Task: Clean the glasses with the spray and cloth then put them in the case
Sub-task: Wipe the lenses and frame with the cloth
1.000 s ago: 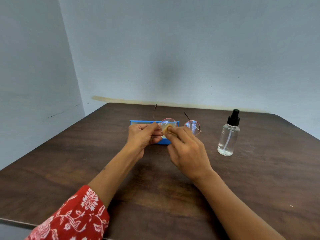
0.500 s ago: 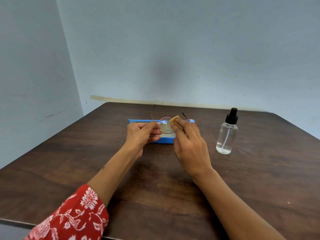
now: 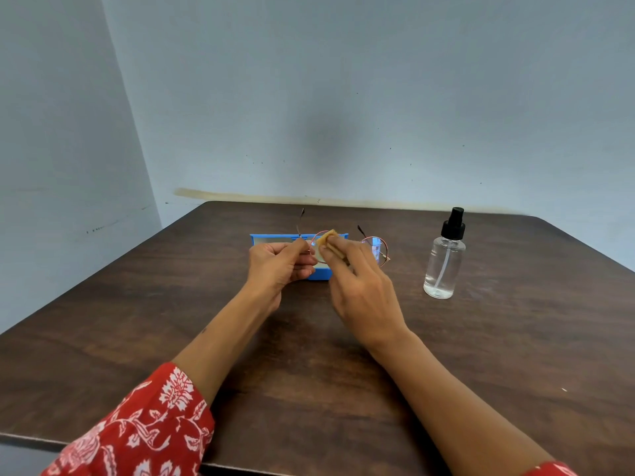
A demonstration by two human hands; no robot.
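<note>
- Head view, forward and down: dark wooden table (image 3: 481,355) set against pale blue-grey walls.
- Left hand (image 3: 280,266): fingers curled, pinching the glasses (image 3: 376,247) at the left rim, close to the hinge; held above the table, in front of the case.
- Glasses: thin round pinkish metal frame, held upright off the table, both temple arms pointing away toward the wall; right lens uncovered, just right of the right hand's fingers.
- Right hand (image 3: 360,290): thumb and fingers closed on the cloth (image 3: 328,240), pressing it against the left lens.
- Cloth: small, yellow-tan, folded; upper corner showing above the fingertips, at the top of the left lens; remainder hidden by the fingers.
- Case (image 3: 271,239): blue, lying open on the table directly behind the hands; far edge visible to the left, lower right corner showing between the two hands; interior mostly hidden.
- Spray bottle (image 3: 444,266): clear body, black pump top, standing upright on the table to the right of the glasses, apart from both hands; small amount of clear liquid at the bottom, dip tube visible inside.
- Sleeve (image 3: 144,431) on the left arm: red with white floral print, at the lower left edge; sliver of the same red fabric at the lower right corner.
</note>
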